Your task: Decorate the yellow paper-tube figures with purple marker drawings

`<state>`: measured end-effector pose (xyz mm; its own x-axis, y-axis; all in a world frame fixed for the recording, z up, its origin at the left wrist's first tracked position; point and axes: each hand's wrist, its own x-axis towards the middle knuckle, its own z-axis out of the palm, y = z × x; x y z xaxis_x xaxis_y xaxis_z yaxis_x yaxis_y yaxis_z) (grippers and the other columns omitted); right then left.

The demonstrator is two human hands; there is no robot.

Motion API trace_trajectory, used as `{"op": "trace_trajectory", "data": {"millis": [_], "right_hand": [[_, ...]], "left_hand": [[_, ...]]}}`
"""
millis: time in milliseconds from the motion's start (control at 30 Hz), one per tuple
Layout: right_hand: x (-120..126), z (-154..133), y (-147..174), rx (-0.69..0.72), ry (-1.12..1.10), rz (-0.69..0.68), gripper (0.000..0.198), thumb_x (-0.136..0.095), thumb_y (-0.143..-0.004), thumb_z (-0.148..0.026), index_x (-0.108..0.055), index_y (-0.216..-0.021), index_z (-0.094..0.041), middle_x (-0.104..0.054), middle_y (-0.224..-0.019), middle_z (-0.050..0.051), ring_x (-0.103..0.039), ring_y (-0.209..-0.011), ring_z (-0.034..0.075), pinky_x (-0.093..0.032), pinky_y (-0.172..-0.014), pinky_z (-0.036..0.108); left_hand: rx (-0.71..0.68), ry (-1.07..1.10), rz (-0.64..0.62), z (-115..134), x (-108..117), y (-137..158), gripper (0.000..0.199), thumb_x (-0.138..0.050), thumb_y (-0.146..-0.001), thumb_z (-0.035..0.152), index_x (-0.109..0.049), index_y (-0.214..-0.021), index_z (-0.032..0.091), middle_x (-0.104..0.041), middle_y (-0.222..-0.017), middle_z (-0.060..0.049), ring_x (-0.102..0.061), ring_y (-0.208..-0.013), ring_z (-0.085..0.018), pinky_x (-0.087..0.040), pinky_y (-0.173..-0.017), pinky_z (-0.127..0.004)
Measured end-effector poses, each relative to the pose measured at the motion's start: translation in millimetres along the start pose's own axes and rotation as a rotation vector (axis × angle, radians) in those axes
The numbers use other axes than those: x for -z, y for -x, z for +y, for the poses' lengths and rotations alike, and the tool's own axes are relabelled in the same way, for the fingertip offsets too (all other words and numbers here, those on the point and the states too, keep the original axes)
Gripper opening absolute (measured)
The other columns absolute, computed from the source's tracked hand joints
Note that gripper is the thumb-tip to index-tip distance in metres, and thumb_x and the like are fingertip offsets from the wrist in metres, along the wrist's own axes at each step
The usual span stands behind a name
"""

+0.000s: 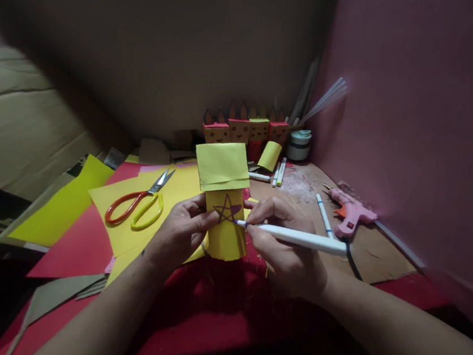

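My left hand (186, 226) grips a yellow paper figure (224, 241) from its left side, thumb pressed on the front. The figure has a boxy lighter-yellow top (223, 167) over a tube-like body. A dark purple star (227, 209) is drawn on that body, with its right upper point coloured in. Between the fingers of my right hand (282, 242) is a white marker (302, 238), its tip touching the paper at the star's lower right. Scissors (148, 201) with one red and one yellow handle lie left of my left hand.
Yellow and red paper sheets (102, 191) spread across the left. Several cardboard figures with pointed ears (238, 131) stand behind, near a yellow paper tube (270, 156) and a lidded jar (299, 145). A pink glue gun (351, 213) and another marker (324, 215) lie right, by the pink wall (416, 135).
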<state>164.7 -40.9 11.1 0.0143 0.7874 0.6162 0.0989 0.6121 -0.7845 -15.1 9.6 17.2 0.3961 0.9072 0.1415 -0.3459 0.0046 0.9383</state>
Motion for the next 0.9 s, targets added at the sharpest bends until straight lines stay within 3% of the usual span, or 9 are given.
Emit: {"op": "trace_trajectory", "data": {"millis": [533, 667, 900], "right_hand": [[0.3, -0.2, -0.3, 0.030, -0.024, -0.024, 0.013, -0.062, -0.077, -0.010, -0.060, -0.076, -0.023, -0.061, -0.073, 0.001, -0.063, -0.075, 0.020, -0.055, -0.065, 0.033], [-1.0, -3.1, 0.2, 0.021, -0.065, -0.006, 0.011, -0.065, -0.080, -0.014, -0.060, -0.077, -0.024, -0.063, -0.072, 0.001, -0.064, -0.077, 0.020, -0.053, -0.061, 0.031], [-1.7, -5.5, -0.1, -0.005, -0.032, -0.046, 0.008, -0.064, -0.082, -0.015, -0.062, -0.081, -0.023, -0.059, -0.064, -0.002, -0.060, -0.063, 0.016, -0.045, -0.049, 0.026]], "left_hand": [[0.009, -0.014, 0.005, 1.7, -1.0, 0.6, 0.038, -0.095, -0.062, 0.034, -0.082, -0.091, 0.014, -0.082, -0.096, -0.013, -0.074, -0.109, -0.035, -0.060, -0.096, -0.039], [0.005, -0.012, -0.009, 2.8, -2.4, 0.9, 0.037, -0.094, -0.063, 0.033, -0.082, -0.092, 0.014, -0.082, -0.100, -0.014, -0.073, -0.110, -0.036, -0.058, -0.100, -0.042], [0.016, -0.018, -0.005, 1.8, -1.7, 1.1, 0.039, -0.094, -0.063, 0.032, -0.081, -0.096, 0.014, -0.081, -0.107, -0.014, -0.072, -0.112, -0.036, -0.055, -0.103, -0.044]]}}
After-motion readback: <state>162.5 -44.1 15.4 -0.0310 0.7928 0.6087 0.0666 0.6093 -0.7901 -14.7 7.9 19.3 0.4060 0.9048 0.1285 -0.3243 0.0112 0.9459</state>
